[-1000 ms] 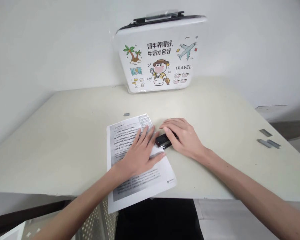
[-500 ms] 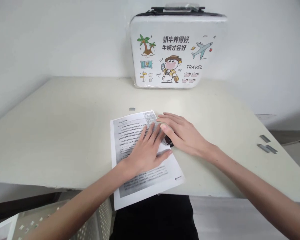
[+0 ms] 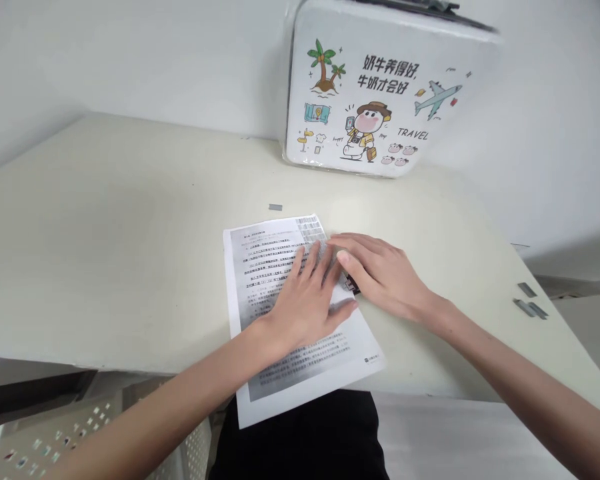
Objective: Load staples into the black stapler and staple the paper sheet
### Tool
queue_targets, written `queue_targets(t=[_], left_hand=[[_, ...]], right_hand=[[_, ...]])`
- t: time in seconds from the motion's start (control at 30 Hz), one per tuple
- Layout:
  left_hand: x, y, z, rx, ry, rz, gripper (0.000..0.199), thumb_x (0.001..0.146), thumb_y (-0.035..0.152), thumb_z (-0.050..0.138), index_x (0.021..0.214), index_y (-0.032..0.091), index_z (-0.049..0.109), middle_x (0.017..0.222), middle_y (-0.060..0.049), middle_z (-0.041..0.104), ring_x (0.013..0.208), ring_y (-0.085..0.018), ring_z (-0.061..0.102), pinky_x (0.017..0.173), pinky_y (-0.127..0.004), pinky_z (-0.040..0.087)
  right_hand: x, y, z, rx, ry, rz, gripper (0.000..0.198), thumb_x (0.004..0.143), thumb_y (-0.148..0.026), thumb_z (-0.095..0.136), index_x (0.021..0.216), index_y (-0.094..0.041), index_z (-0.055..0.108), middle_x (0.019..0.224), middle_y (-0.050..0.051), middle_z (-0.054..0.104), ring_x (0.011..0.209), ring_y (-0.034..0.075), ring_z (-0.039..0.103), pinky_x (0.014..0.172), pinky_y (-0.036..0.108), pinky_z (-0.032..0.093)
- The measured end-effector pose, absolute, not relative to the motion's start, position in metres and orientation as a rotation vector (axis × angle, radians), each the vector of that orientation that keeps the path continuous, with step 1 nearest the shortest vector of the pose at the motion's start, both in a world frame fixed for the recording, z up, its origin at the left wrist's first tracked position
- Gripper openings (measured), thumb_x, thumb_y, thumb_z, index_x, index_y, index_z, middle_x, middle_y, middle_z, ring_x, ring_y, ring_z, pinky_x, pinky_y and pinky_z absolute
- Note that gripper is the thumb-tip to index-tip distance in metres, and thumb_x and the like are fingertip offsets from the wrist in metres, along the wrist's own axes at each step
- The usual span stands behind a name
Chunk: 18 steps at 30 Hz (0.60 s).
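Note:
A printed sheet of paper (image 3: pixel 300 360) lies on the table at a slant, its lower edge hanging past the table's front. My left hand (image 3: pixel 305 300) is spread flat on the sheet, fingers pointing away from me. At the paper's right edge my right hand (image 3: pixel 385 273) is curled over a small dark stapler (image 3: pixel 351 284), palm down. Only a short piece of the stapler shows below the thumb; the rest is hidden under the hand. The fingertips of both hands come close together near the sheet's upper right.
One strip of staples (image 3: pixel 275 207) lies beyond the paper, and several more strips (image 3: pixel 527 289) lie near the table's right edge. A white case (image 3: pixel 350 127) with cartoon prints stands against the wall. Below the table's left front is a perforated plastic basket (image 3: pixel 55 440).
The camera view has tilted and shifted, so the case and table appear turned. Both hands keep about the same places on the paper and stapler.

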<state>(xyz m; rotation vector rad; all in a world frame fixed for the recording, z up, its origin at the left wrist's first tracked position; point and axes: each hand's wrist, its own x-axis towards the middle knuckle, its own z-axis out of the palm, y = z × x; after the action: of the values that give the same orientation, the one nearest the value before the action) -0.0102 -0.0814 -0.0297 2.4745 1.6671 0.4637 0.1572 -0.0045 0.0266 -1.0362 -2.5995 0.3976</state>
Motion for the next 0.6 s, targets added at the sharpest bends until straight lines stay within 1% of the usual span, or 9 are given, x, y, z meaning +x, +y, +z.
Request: queue_targets(t=[0.17, 0.37, 0.6], left_hand=[[-0.0097, -0.0820, -0.0297, 2.471, 1.675, 0.463, 0.080, 0.107, 0.063, 0.038, 0.163, 0.006, 0.033, 0.173, -0.021, 0.026, 0.163, -0.040, 0.008, 0.133, -0.060, 0.006], [-0.0098, -0.0816, -0.0294, 2.465, 1.680, 0.469, 0.080, 0.107, 0.064, 0.036, 0.161, 0.004, 0.036, 0.172, -0.023, 0.028, 0.163, -0.041, 0.010, 0.133, -0.061, 0.007], [-0.0105, -0.0813, -0.0285, 2.481, 1.676, 0.469, 0.079, 0.108, 0.064, 0.032, 0.162, 0.006, 0.032, 0.173, -0.022, 0.026, 0.163, -0.040, 0.008, 0.133, -0.061, 0.009]], right_hand=[[0.1530, -0.0070, 0.0239, -1.050, -2.598, 0.318, 0.041, 0.112, -0.042, 0.034, 0.134, -0.027, 0.066, 0.141, 0.003, 0.071, 0.138, 0.025, 0.061, 0.113, 0.049, 0.050], [0.1497, -0.0084, 0.0242, -1.074, -2.577, 0.299, 0.040, 0.111, -0.041, 0.035, 0.129, -0.026, 0.067, 0.136, 0.005, 0.074, 0.128, 0.026, 0.068, 0.106, 0.048, 0.053], [0.1471, -0.0107, 0.0236, -1.126, -2.550, 0.272, 0.039, 0.111, -0.040, 0.035, 0.126, -0.026, 0.069, 0.129, 0.006, 0.077, 0.119, 0.028, 0.072, 0.098, 0.047, 0.056]])
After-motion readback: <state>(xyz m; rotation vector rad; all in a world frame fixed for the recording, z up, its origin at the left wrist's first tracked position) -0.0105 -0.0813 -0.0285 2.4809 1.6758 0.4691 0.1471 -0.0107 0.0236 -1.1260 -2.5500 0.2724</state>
